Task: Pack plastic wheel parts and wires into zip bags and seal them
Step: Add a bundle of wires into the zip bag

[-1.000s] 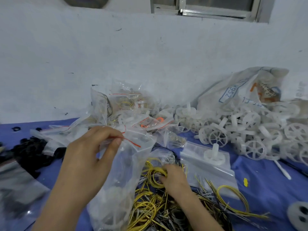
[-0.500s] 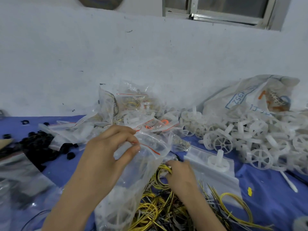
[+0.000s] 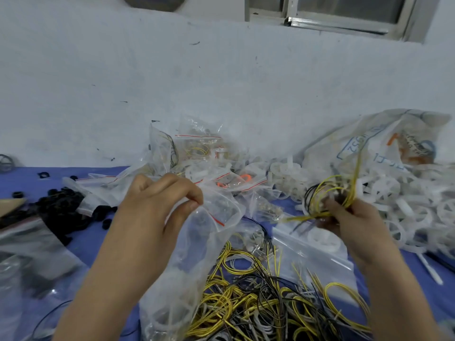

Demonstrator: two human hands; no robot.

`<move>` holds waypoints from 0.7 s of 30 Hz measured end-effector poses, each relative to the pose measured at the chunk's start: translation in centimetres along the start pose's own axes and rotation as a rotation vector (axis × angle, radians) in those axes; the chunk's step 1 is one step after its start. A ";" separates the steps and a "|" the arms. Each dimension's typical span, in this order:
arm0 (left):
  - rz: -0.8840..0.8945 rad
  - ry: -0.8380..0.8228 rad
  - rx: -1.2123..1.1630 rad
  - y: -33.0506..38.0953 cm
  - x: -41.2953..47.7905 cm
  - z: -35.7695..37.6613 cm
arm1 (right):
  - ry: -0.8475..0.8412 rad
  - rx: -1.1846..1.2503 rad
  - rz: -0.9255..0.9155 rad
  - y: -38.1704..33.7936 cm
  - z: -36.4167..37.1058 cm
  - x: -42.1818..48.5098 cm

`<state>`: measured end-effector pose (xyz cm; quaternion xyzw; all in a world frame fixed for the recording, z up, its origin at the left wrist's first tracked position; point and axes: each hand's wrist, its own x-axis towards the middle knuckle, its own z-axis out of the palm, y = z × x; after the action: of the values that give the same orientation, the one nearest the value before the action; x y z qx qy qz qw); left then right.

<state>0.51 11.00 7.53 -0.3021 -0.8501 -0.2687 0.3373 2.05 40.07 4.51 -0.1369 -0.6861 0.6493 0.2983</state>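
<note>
Many yellow, black and grey wires (image 3: 246, 303) heaped nearest, on a blue cloth (image 3: 27, 183). Just left of that heap, hanging from the left hand (image 3: 152, 217): a clear zip bag (image 3: 197, 254) with a red line along its gaping mouth and a pale spoked wheel part (image 3: 170, 316) dim at the bottom. Pinches the bag's rim between thumb and bent fingers, same as half a second ago. Raised to the right now, out of the heap: the right hand (image 3: 354, 222), clutching a looped wire bundle (image 3: 330, 195), yellow and black, apart from the bag's mouth. Below it, flat on the cloth, a closed bag (image 3: 320, 257) with one white wheel. Farther left, black parts (image 3: 61, 207); mid-table, filled bags (image 3: 197, 148); right, a white wheel pile (image 3: 406, 200) against a printed sack (image 3: 369, 143). Behind, a scuffed pale wall (image 3: 221, 82) and window frame (image 3: 344, 11).
</note>
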 end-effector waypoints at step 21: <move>0.081 -0.288 -0.401 2.6 -0.5 0.4 | -0.859 -0.038 -0.165 -1.6 7.2 -5.3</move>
<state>2.49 12.86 7.56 -0.4319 -0.8063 -0.3727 0.1562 2.27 30.98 5.00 0.1955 -0.7684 0.6084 0.0340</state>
